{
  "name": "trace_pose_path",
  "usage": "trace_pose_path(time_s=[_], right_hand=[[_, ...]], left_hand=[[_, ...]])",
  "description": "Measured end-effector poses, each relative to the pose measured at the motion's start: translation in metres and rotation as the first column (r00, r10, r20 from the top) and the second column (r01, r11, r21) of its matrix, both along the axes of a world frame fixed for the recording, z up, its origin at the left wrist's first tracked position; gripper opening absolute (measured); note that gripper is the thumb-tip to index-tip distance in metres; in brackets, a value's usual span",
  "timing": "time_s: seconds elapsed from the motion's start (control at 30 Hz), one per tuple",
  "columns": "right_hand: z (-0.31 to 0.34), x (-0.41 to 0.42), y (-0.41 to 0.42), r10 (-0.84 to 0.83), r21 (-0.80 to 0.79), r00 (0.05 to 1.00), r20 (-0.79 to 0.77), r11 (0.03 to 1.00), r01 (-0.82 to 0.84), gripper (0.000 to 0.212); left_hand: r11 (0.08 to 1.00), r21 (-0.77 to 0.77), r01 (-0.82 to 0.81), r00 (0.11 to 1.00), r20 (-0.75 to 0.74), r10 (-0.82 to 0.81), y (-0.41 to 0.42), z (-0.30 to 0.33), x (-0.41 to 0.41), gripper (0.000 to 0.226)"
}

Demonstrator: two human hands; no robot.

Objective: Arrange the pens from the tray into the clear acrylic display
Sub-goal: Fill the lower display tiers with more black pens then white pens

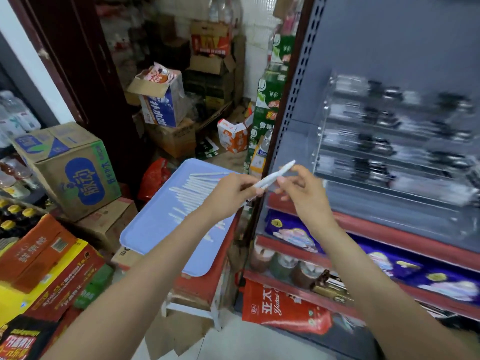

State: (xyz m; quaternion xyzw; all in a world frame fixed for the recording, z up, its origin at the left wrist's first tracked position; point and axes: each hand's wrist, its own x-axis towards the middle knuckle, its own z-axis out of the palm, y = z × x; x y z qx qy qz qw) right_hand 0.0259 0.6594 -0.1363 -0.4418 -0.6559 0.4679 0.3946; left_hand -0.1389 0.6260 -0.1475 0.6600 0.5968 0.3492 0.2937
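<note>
Two bare hands meet in mid-air over the gap between a tray and a shelf, sharing one white pen [275, 175]. The left hand [230, 194] curls its fingers around the pen's lower end; the right hand [302, 189] pinches its middle between thumb and fingertips, the other fingers loosely bent. The pen tilts up to the right, its tip near the clear display case [394, 141]. Under the left forearm lies a pale blue tray [153, 227] holding a row of white pens [192, 194] — too blurred and overlapped to count. The case stands on the grey shelf [293, 141], its tiers stocked with blurred dark-and-white pens. Cardboard boxes [70, 170] crowd the floor to the left and beyond.
</note>
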Motion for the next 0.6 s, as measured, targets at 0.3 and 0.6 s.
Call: trace_pose_path(time_s=[0.3,0.6], right_hand=[[0.022,0.108,0.021,-0.228,0.003,0.949,-0.217,0.972,0.235,0.014],[0.005,0.164,0.051,-0.274,0.046,0.956,0.107,0.962,0.271,0.014]], left_hand=[[0.975,0.203,0.089,0.958,-0.284,-0.028,0.045,0.035,0.080,0.018],[0.977,0.182,0.110,0.917,-0.397,-0.029,0.065,0.033,0.105,0.035]])
